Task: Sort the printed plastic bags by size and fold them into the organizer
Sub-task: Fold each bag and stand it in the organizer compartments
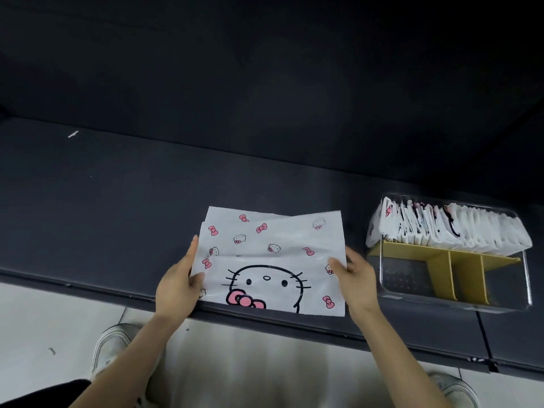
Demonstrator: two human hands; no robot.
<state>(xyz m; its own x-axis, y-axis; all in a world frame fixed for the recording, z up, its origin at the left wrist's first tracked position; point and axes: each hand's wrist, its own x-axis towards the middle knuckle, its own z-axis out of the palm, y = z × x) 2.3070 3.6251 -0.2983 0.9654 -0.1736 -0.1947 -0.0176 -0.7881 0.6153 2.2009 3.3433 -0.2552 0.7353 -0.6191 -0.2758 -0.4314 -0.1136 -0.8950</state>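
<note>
Folding is underway: the left hand (178, 285) and right hand (354, 279) each pinch a side edge of the printed bag (269, 260), which lies between them on the tabletop (117, 201). Next, crease it narrower, then slot it into the organizer (453, 278) beyond the right hand.

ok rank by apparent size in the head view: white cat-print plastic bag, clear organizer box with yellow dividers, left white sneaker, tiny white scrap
1. white cat-print plastic bag and clear organizer box: they look about alike, too close to rank
2. left white sneaker
3. tiny white scrap, by far the smallest
</note>
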